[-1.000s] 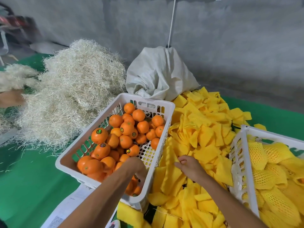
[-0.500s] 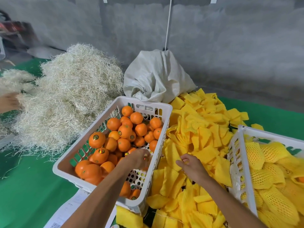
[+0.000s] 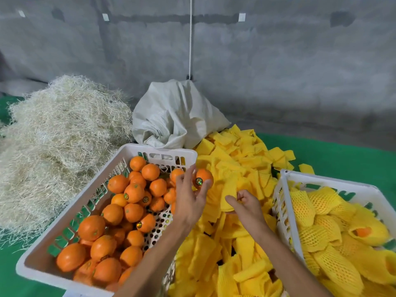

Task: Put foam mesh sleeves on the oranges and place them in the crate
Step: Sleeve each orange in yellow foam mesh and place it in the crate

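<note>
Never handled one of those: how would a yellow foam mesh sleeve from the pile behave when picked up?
Probably floppy: the foam mesh sleeve bends in the right hand. Likely light and stretchy, since sleeves in the right crate bulge round the fruit. Unlikely to roll; the loose pile lies flat.

Orange oranges (image 3: pixel 132 192), yellow mesh sleeves (image 3: pixel 235 168), white crates (image 3: pixel 162 150), green cloth (image 3: pixel 347 157).

Lighting: even, soft and fairly bright; you get no hard shadows and no glare. Wide-angle distortion: the wall (image 3: pixel 278 61) bows and the right-hand crate (image 3: pixel 321 181) leans at your frame edge. Focus: the wall looks soft; your left hand (image 3: pixel 190 202) is slightly smeared.
</note>
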Motion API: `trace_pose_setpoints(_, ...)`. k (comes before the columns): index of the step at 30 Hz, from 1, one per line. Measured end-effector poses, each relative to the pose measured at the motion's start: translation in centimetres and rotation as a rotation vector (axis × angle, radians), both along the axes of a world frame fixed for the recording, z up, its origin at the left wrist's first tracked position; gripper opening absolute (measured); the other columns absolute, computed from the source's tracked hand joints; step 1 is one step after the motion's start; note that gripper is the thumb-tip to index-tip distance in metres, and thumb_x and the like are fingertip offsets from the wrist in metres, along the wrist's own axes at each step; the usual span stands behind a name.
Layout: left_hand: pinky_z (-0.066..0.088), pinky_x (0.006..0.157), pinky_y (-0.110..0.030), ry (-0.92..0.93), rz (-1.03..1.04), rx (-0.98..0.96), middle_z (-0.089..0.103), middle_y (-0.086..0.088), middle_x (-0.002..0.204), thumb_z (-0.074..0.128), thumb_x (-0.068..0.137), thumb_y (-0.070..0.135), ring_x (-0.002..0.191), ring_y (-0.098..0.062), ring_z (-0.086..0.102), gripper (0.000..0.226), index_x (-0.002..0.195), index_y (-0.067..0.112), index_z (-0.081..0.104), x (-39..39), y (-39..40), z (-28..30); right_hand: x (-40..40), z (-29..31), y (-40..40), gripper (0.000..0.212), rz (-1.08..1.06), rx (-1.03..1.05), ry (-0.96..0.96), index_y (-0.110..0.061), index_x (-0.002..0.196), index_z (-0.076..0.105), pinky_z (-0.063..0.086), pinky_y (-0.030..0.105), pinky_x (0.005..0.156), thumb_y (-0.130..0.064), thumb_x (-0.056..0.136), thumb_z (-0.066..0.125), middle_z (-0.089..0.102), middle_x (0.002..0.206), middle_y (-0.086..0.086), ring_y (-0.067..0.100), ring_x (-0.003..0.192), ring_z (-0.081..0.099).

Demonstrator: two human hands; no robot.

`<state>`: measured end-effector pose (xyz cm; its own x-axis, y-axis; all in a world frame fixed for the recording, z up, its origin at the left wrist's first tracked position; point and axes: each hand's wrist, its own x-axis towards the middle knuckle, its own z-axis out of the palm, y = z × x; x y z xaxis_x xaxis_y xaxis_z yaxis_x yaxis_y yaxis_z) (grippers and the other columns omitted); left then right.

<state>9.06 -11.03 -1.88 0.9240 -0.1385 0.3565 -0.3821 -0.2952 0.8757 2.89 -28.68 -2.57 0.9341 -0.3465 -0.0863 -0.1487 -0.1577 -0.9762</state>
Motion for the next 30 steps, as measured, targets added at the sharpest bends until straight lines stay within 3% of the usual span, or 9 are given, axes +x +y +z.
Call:
trace_pose_setpoints(3, 0.038, 0.083, 0.002, 0.052, -0.111, 0.078, 0.043, 0.006, 0.135, 0.055, 0.104, 0.049, 0.115, 0.018, 0.043, 0.048, 0.151, 0.042, 0.045, -1.0, -2.4, -1.0, 0.2, -0.3, -0.2, 0.033, -0.042, 0.170, -0.018, -0.009, 0.080, 0.045, 0.063, 0.044, 0.075, -0.022, 0.094, 0.072, 0.041, 0.076, 0.004, 0.011, 0.069, 0.060)
trace_pose_setpoints(7, 0.048, 0.070, -0.006, 0.059, -0.158, 0.210, 0.035, 0.005, 0.130, 0.043, 0.107, 0.053, 0.096, -0.009, 0.061, 0.037, 0.144, 0.047, 0.045, -0.6, -3.7, -2.8, 0.3, -0.5, -0.7, 0.042, -0.004, 0.142, -0.007, -0.013, 0.100, 0.070, 0.063, 0.037, 0.077, -0.054, 0.088, 0.072, 0.071, 0.100, 0.004, 0.021, 0.086, 0.075)
trace_pose_setpoints(10, 0.063, 0.073, -0.033, 0.161, -0.159, 0.095, 0.041, 0.000, 0.130, 0.045, 0.108, 0.045, 0.099, -0.020, 0.063, 0.027, 0.134, 0.037, 0.046, 0.1, -3.7, -3.1, 0.4, -0.8, -1.1, 0.041, 0.082, 0.106, -0.031, -0.028, 0.106, 0.071, 0.061, 0.036, 0.084, -0.062, 0.084, 0.072, 0.073, 0.104, -0.008, 0.015, 0.090, 0.075)
trace_pose_setpoints(12, 0.060, 0.070, -0.042, 0.190, -0.167, 0.054, 0.053, 0.007, 0.116, 0.049, 0.108, 0.041, 0.092, -0.020, 0.062, 0.022, 0.127, 0.031, 0.045, 0.2, -3.8, -2.9, 0.4, -1.0, -1.4, 0.036, 0.137, 0.008, -0.042, -0.038, 0.107, 0.066, 0.059, 0.032, 0.080, -0.061, 0.081, 0.076, 0.072, 0.104, -0.014, 0.011, 0.092, 0.073)
trace_pose_setpoints(15, 0.050, 0.062, -0.026, 0.248, -0.171, -0.027, 0.059, 0.024, 0.088, 0.057, 0.104, 0.045, 0.066, -0.003, 0.054, 0.023, 0.123, 0.035, 0.047, 0.0, -3.8, -3.0, 0.4, -1.0, -1.5, 0.028, 0.129, 0.009, -0.076, -0.037, 0.108, 0.066, 0.060, 0.032, 0.077, -0.049, 0.086, 0.078, 0.071, 0.102, -0.014, 0.015, 0.090, 0.073)
trace_pose_setpoints(18, 0.049, 0.072, -0.014, 0.405, -0.118, -0.079, 0.066, 0.024, 0.101, 0.071, 0.090, 0.061, 0.087, 0.005, 0.063, 0.045, 0.123, 0.034, 0.058, 0.2, -3.5, -2.3, 0.3, -0.4, -1.7, 0.020, 0.086, 0.121, -0.097, -0.030, 0.109, 0.073, 0.063, 0.038, 0.075, -0.042, 0.092, 0.072, 0.073, 0.098, -0.003, 0.025, 0.082, 0.075)
trace_pose_setpoints(21, 0.052, 0.070, -0.029, 0.604, -0.138, -0.103, 0.071, 0.012, 0.086, 0.078, 0.067, 0.080, 0.073, -0.007, 0.067, 0.066, 0.105, 0.027, 0.069, 0.3, -3.5, -1.5, 0.3, -0.3, -2.1, 0.018, 0.071, 0.167, -0.106, -0.020, 0.109, 0.076, 0.063, 0.037, 0.074, -0.031, 0.097, 0.068, 0.074, 0.093, 0.005, 0.031, 0.081, 0.074)
trace_pose_setpoints(26, 0.059, 0.064, -0.025, 0.689, -0.130, -0.154, 0.073, 0.018, 0.080, 0.084, 0.061, 0.077, 0.070, 0.005, 0.069, 0.061, 0.100, 0.033, 0.067, -0.2, -3.6, -0.5, 0.2, -0.7, -2.0, 0.016, 0.099, -0.012, -0.058, -0.025, 0.108, 0.072, 0.060, 0.034, 0.072, -0.018, 0.095, 0.065, 0.075, 0.081, -0.003, 0.015, 0.072, 0.073)
trace_pose_setpoints(30, 0.064, 0.087, -0.043, 0.778, -0.248, -0.323, 0.078, 0.007, 0.107, 0.089, 0.061, 0.065, 0.097, -0.009, 0.075, 0.071, 0.115, 0.023, 0.072, -0.4, -3.6, 0.0, 0.3, -1.0, -2.4, 0.006, -0.064, -0.115, 0.011, -0.022, 0.091, 0.069, 0.057, 0.039, 0.061, -0.025, 0.095, 0.066, 0.072, 0.072, 0.000, 0.011, 0.064, 0.073)
